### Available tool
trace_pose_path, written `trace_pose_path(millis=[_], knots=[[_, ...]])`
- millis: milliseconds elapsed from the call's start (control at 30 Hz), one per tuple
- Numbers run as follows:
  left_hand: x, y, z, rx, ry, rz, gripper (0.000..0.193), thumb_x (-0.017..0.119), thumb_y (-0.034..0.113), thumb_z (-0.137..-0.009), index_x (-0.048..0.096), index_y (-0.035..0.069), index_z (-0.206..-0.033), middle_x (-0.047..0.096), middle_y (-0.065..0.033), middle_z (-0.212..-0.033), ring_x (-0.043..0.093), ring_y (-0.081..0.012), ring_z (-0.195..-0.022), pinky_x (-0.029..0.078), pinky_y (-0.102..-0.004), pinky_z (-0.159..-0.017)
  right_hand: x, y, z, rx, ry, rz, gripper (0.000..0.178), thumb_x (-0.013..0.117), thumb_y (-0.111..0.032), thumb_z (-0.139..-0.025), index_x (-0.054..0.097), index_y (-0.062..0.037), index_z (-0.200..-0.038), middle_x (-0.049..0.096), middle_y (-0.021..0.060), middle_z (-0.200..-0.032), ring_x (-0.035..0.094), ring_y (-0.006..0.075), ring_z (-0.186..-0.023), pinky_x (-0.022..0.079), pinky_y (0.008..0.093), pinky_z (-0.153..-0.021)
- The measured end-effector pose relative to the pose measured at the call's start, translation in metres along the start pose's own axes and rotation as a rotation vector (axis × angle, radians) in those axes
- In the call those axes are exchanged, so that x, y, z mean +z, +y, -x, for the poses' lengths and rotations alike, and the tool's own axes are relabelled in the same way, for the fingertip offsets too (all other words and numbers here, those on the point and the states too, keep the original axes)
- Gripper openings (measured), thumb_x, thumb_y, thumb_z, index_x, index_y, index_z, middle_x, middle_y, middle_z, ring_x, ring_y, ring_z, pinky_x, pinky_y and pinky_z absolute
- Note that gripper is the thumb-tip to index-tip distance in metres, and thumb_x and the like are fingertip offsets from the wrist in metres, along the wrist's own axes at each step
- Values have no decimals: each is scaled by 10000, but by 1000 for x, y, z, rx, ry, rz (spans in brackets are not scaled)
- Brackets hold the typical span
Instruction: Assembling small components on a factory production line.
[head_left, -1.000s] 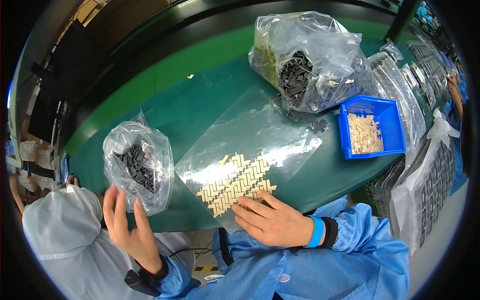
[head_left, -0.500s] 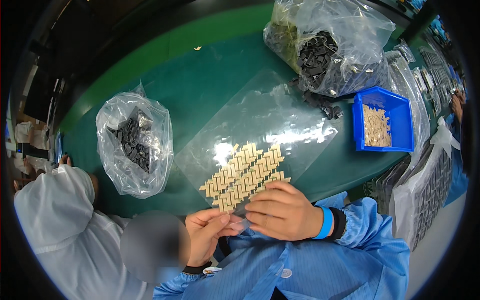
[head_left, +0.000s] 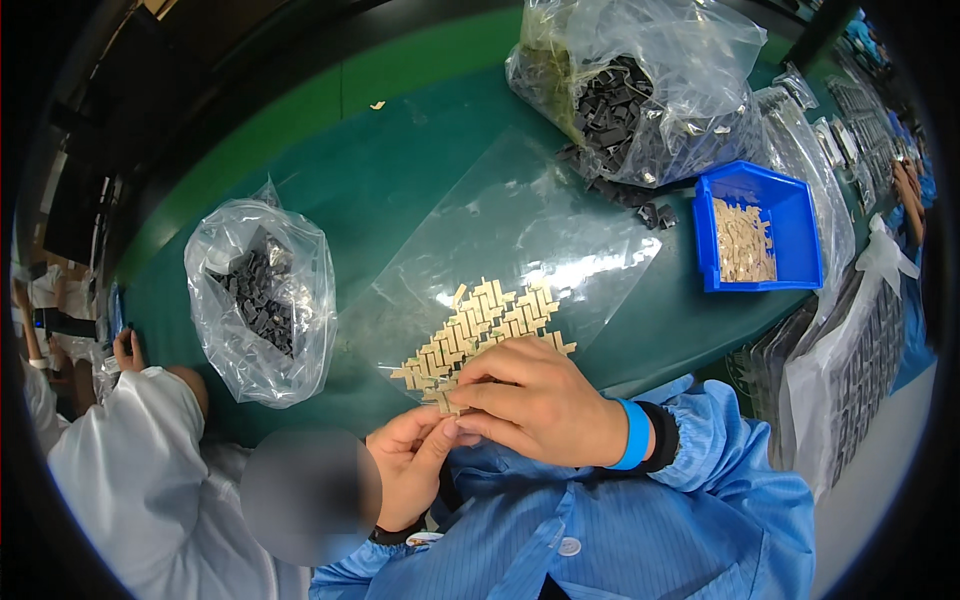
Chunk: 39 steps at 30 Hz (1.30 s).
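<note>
A clear plastic sheet (head_left: 440,240) lies on the green table, its near corner at my hands. Rows of small beige T-shaped pieces (head_left: 450,345) sit on it in a slanted, interlocking pattern. At the near corner, my left hand (head_left: 408,468) is closed, thumb and fingers pinching the sheet. My right hand (head_left: 540,405) is bent over the near rows, thumb and fingertips closed on a beige piece at the nearest edge, beside my left thumb. The right hand covers part of the pattern, and its exact grip is partly hidden.
A blue bin (head_left: 810,240) of beige pieces stands at the right. Behind it, a large clear bag (head_left: 700,50) spills black pieces onto the table. Another bag (head_left: 205,300) of black parts stands at the left, near a person in a white garment (head_left: 130,470).
My right hand has moved left over the near rows, its fingertips now at the nearest piece beside my left thumb. The left hand stays at the sheet's corner. The whole view has shifted slightly.
</note>
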<state>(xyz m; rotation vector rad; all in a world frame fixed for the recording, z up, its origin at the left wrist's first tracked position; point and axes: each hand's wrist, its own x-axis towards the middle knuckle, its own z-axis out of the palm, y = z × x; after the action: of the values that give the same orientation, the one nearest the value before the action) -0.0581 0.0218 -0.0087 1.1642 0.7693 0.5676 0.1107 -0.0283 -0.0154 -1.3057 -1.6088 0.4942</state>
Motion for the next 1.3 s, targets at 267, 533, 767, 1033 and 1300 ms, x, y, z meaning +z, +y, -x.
trace_pose_path(millis=[267, 533, 767, 1033, 1300], knots=[[1, 1, -2, 15, 25, -109, 184, 528, 49, -849, 557, -92, -963, 629, -120, -842, 617, -159, -758, 507, -247, -700, 0, -7, -4, -41, 14, 209, 236, 657, -193, -673, 616, -54, -859, 569, 43, -812, 550, 167, -698, 410, 318, -696], [3, -3, 1, -8, 65, 9, 175, 541, 52, -842, 559, -95, -935, 625, -141, -815, 620, -170, -726, 526, -271, -653, 5, -5, 1, -148, 101, 383, 154, 576, -164, -669, 572, -65, -787, 544, 22, -746, 537, 153, -668, 412, 362, -792], [-9, 11, 5, -100, 145, -364, 131, 667, 54, -741, 600, -59, -730, 605, -67, -621, 569, -85, -551, 459, -188, -508, -24, -5, -7, -172, 234, 302, 155, 614, -102, -629, 607, -50, -775, 585, 51, -821, 555, 185, -712, 433, 350, -722], [-8, 31, -4, -279, -337, 259, 274, 518, 133, -822, 546, -102, -960, 611, -185, -775, 574, -163, -513, 421, -216, -427, -35, -14, -4, -508, 123, 127, 207, 605, -115, -605, 599, -6, -782, 572, 89, -850, 532, 219, -723, 449, 348, -606], [-1, 24, -10, -429, -477, 602, 181, 477, 47, -846, 561, -100, -912, 608, -208, -756, 597, -187, -514, 452, -232, -423, -44, -17, -3, -487, 100, 187, 214, 597, -124, -588, 602, -22, -777, 572, 70, -848, 537, 211, -742, 446, 337, -638]])
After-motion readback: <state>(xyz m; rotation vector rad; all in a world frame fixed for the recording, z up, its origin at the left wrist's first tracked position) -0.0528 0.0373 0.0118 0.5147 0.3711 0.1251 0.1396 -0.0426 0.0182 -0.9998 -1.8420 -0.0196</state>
